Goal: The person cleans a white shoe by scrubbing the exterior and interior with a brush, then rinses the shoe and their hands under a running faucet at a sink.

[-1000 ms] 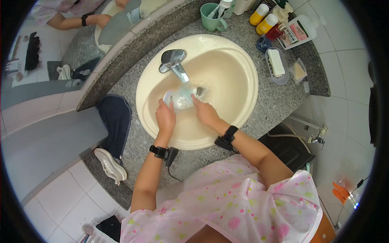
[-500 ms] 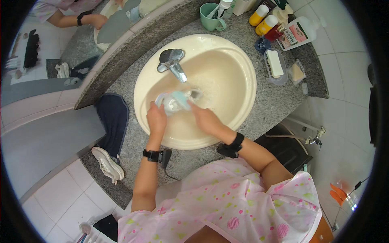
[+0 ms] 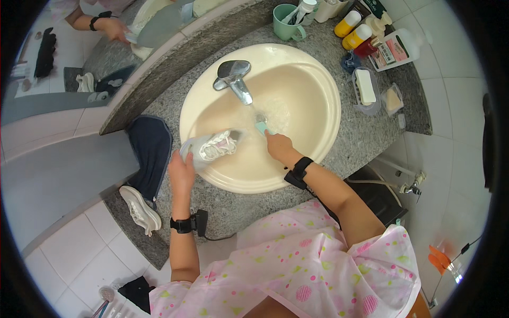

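Observation:
My left hand (image 3: 182, 165) grips a white lace-up shoe (image 3: 216, 147) by its heel end. The shoe lies over the left front rim of the cream oval sink (image 3: 330, 111), laces facing up and toe toward the basin's middle. My right hand (image 3: 280, 147) is closed round a pale green brush (image 3: 261, 127), held low in the basin. Its far end sits below the chrome faucet (image 3: 237, 82), where water seems to run down over it. The bristles are too blurred to make out.
A second white shoe (image 3: 140, 210) rests on the counter's left end, beside a dark blue cloth (image 3: 149, 151). Behind the sink stands a green cup (image 3: 287, 25). Right of it are several bottles (image 3: 357, 36), a white soap bar (image 3: 365, 86) in a dish, and a large jug (image 3: 397, 46).
Shoe and brush, together over the basin before, are now apart. My left hand has drawn the shoe to the left rim; my right hand has brought the brush under the faucet.

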Action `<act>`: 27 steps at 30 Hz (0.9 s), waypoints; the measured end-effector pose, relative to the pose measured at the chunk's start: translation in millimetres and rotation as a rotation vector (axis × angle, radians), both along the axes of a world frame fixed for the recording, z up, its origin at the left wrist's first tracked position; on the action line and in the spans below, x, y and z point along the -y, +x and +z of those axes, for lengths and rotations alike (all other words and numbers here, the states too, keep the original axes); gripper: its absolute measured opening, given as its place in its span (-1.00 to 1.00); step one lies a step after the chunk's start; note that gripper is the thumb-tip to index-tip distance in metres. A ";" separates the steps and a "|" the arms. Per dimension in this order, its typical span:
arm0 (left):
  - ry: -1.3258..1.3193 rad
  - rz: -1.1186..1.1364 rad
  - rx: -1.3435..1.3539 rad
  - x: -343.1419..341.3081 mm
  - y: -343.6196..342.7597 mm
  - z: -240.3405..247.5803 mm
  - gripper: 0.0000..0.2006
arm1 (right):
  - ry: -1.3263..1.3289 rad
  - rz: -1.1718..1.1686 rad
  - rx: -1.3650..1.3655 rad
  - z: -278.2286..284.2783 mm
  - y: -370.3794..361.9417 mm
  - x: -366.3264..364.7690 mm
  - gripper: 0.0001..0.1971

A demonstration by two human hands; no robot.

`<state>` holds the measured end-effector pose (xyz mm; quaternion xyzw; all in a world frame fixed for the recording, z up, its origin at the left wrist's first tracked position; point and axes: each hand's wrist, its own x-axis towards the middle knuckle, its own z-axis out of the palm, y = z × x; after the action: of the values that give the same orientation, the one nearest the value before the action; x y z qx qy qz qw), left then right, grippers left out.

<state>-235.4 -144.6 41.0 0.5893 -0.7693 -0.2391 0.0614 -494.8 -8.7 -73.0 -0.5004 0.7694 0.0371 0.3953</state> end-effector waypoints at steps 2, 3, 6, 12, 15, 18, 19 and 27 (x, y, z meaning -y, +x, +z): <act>0.055 -0.004 -0.041 -1.4 -0.7 -3.8 -0.70 | 0.010 0.005 -0.016 -8.9 -1.3 1.9 -0.55; 0.030 -0.028 -0.055 -3.7 -6.2 -4.1 -0.70 | -0.015 0.017 0.035 -17.6 -9.4 5.0 -0.57; 0.020 -0.031 -0.076 -5.0 -11.6 -13.0 -0.70 | -0.234 -0.086 0.148 -29.4 -28.9 11.2 -0.57; 0.046 0.015 -0.019 -4.4 -12.9 -21.0 -0.70 | -0.025 -0.501 0.493 25.0 -38.8 30.9 -0.53; 0.066 0.033 -0.034 -1.4 -12.7 -26.1 -0.70 | -0.052 -0.133 -0.072 8.4 -39.2 17.6 -0.46; 0.063 0.023 -0.059 -0.4 -14.4 -26.9 -0.70 | 0.033 0.073 -0.173 -19.6 -29.3 0.4 -0.41; 0.048 0.003 -0.061 -1.9 -15.1 -26.1 -0.69 | 0.004 0.137 -0.112 -29.1 -28.1 -7.5 -0.40; 0.054 -0.002 -0.017 2.5 -7.3 -54.9 -0.67 | -0.365 -0.090 0.190 -43.3 -21.9 -10.7 -0.41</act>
<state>-242.8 -147.1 -14.0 0.5877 -0.7627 -0.2650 0.0519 -516.7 2.0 -116.3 -0.5298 0.7442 -0.1679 0.3704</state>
